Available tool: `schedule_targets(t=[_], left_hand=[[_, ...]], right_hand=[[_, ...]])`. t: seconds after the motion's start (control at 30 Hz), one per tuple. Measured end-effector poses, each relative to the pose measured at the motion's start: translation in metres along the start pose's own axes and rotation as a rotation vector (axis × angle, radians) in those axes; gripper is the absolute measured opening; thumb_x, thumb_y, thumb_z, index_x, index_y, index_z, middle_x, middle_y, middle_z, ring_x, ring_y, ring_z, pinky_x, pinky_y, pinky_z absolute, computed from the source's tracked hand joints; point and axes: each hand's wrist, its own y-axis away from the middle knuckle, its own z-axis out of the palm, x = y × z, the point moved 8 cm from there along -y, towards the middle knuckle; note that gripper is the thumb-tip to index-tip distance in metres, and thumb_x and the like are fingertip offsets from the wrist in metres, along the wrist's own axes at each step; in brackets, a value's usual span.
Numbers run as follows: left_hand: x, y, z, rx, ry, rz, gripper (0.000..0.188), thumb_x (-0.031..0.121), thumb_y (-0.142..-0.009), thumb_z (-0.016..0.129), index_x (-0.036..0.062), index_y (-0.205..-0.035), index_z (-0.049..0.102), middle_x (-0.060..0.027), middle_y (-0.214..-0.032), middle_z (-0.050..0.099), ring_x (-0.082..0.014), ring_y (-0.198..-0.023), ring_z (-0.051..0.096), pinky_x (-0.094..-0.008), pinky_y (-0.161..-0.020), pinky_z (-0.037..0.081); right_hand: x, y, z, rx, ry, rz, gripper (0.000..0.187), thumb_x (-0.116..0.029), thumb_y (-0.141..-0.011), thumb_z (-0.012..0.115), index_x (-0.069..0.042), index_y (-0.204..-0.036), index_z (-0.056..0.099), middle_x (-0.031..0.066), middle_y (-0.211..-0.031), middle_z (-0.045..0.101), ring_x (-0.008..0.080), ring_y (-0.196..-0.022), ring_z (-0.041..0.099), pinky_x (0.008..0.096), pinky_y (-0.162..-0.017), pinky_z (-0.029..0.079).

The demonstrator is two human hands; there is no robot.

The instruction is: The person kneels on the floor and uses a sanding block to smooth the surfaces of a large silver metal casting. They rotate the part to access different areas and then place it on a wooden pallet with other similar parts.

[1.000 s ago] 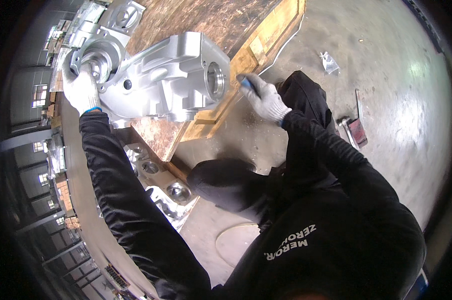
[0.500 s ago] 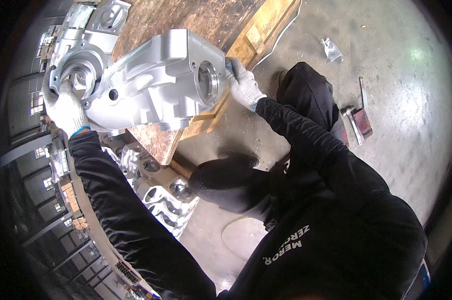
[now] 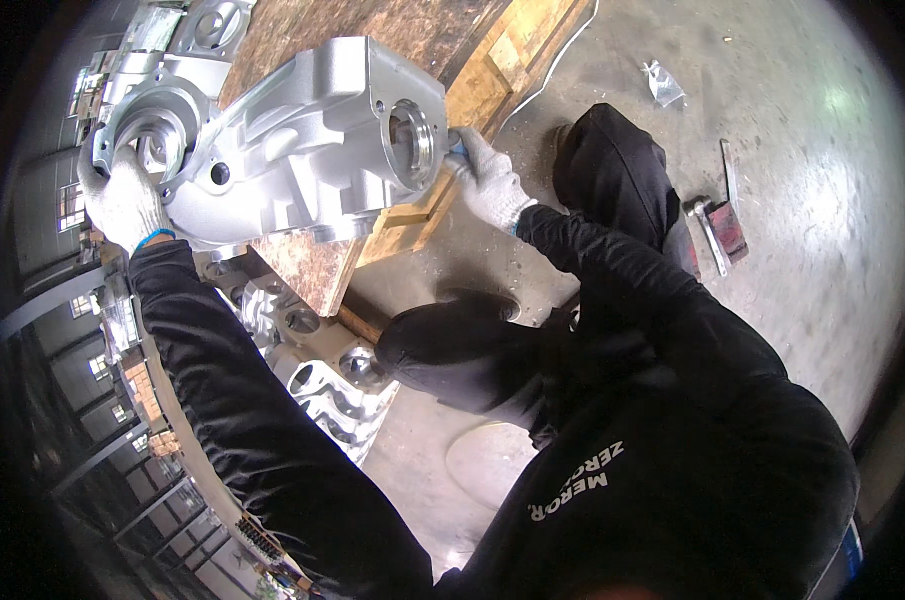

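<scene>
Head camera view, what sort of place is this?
Probably a factory or machine workshop: a large silver metal casting is at a rough wooden platform, more metal parts sit below, and a wrench-like tool lies on the grey floor.

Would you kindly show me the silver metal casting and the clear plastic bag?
Silver metal casting (image 3: 284,148), head view: middle of its side wall.
Clear plastic bag (image 3: 663,86), head view: its crumpled middle.

Pretty clearly an industrial workshop: scuffed gray floor (image 3: 802,320) with metal bars (image 3: 712,241) just lying there, chunky silver castings (image 3: 282,150) around a worn wooden counter (image 3: 412,30), big beams (image 3: 52,298) off left.
</scene>
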Motion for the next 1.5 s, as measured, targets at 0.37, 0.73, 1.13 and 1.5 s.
schedule_targets(t=[0.37,0.73,1.13,1.5], left_hand=[[-0.004,-0.003,-0.004,-0.051,0.082,0.054,0.051,0.017,-0.085,0.062,0.0074,-0.136,0.064,-0.0155,-0.128,0.069,-0.0295,-0.116,0.066,-0.0381,-0.104,0.049],[0.003,0.0,0.001,0.002,0.044,0.174,0.052,0.026,-0.081,0.069,0.0134,-0.132,0.068,-0.0124,-0.121,0.073,-0.0275,-0.109,0.069,-0.0365,-0.1,0.05],[0.011,0.008,-0.011,0.119,-0.184,0.135,0.048,0.033,-0.084,0.066,0.0229,-0.131,0.068,-0.0178,-0.116,0.073,-0.0376,-0.109,0.07,-0.0449,-0.1,0.053],[0.016,0.009,-0.014,0.17,-0.133,0.346,0.036,0.039,-0.101,0.053,0.0187,-0.127,0.069,-0.0068,-0.112,0.073,-0.03,-0.109,0.066,-0.0446,-0.102,0.039]], right_hand=[[-0.041,0.082,0.0,-0.23,-0.003,0.029,0.034,-0.013,-0.1,0.058,-0.003,-0.132,0.054,0.0244,-0.114,0.066,0.0418,-0.109,0.066,0.045,-0.095,0.054],[-0.09,-0.018,-0.078,0.113,0.016,-0.086,0.031,-0.024,-0.104,0.06,-0.007,-0.13,0.053,0.0175,-0.092,0.068,0.0263,-0.084,0.068,0.0391,-0.078,0.054],[-0.298,-0.118,0.052,-0.432,0.663,-0.885,0.032,-0.028,-0.101,0.061,-0.007,-0.125,0.062,0.021,-0.102,0.073,0.0375,-0.09,0.073,0.0436,-0.076,0.059],[-0.283,-0.199,0.116,-0.257,0.847,-0.915,0.025,-0.031,-0.103,0.056,-0.011,-0.109,0.068,0.0187,-0.086,0.073,0.0394,-0.079,0.071,0.0492,-0.07,0.056]])
